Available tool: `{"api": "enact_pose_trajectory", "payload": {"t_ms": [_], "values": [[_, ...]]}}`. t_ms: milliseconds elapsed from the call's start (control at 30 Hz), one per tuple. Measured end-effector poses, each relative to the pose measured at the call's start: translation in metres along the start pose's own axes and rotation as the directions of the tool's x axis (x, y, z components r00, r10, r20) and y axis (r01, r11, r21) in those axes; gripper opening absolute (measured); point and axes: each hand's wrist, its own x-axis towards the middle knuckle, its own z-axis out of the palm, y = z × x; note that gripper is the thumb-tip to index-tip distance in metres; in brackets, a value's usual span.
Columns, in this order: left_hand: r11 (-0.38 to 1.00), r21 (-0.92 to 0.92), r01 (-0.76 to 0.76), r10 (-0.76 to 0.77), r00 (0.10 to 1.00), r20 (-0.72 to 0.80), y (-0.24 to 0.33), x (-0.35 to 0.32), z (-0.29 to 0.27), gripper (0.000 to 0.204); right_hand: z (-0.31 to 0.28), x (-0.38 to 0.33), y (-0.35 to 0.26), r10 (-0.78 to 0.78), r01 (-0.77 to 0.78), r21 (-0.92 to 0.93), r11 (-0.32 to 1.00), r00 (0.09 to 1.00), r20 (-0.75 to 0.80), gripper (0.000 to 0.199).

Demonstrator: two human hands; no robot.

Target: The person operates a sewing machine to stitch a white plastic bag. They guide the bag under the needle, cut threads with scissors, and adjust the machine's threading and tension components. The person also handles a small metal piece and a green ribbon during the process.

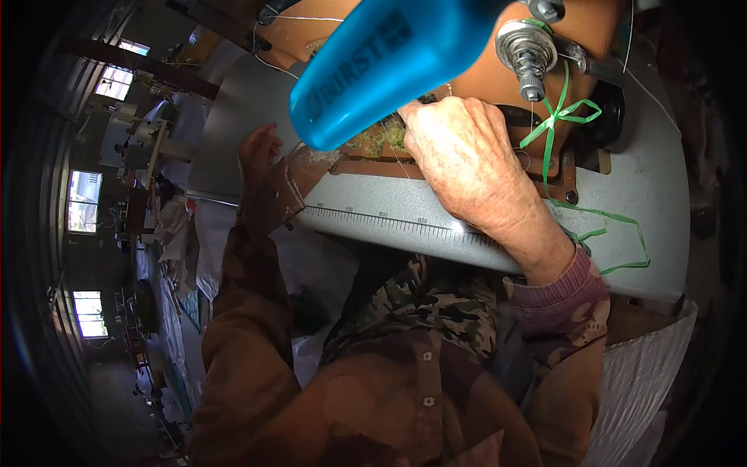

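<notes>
My right hand (pixel 464 159) lies back up, brightly lit, against the front of an orange-brown sewing machine (pixel 482 66). Its fingers curl inward at the needle area; their tips and whatever they pinch are hidden. A fine loose thread hangs beside them. Farther left, my left hand (pixel 261 152) is in shadow at the end of the machine's brown bed plate (pixel 299 183). Its fingers are apart and slightly bent, with nothing seen in them. A blurred blue elongated cover (pixel 373 70) hangs close above and hides part of the machine.
A grey tabletop with a printed ruler scale (pixel 381 222) runs along the front. Green ribbon (pixel 554 117) is tied near the metal tension dial (pixel 529 54). White sheeting (pixel 646 381) hangs at the lower right. Windows (pixel 84 201) and cluttered workbenches lie off to the left.
</notes>
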Motion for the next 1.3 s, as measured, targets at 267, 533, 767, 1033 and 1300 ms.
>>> {"api": "enact_pose_trajectory", "payload": {"t_ms": [267, 533, 767, 1033, 1300], "values": [[0.997, -0.04, -0.061, 0.062, 0.998, 0.029, -0.011, 0.005, -0.006, 0.031, -0.006, 0.002, -0.002, -0.004, 0.005, -0.007, 1.0, 0.998, 0.067, 0.003], [0.996, -0.055, -0.071, 0.073, 0.997, 0.04, -0.013, 0.008, -0.003, 0.028, -0.008, 0.002, -0.001, -0.044, 0.044, -0.028, 0.999, 0.999, -0.004, 0.003], [0.982, 0.077, -0.171, 0.17, 0.985, 0.02, -0.02, 0.007, 0.0, 0.028, -0.011, 0.006, -0.001, -0.045, 0.047, -0.033, 0.998, 0.997, 0.065, 0.005], [0.992, -0.127, 0.0, 0.009, 0.997, 0.072, -0.03, 0.012, -0.013, 0.028, -0.024, 0.011, -0.008, -0.135, 0.13, -0.076, 0.989, 0.989, -0.06, 0.008], [0.998, -0.044, -0.036, 0.039, 0.997, 0.065, 0.002, 0.0, -0.003, 0.028, -0.013, 0.018, -0.004, -0.098, 0.098, 0.019, 0.995, 0.994, 0.04, 0.014]]}}
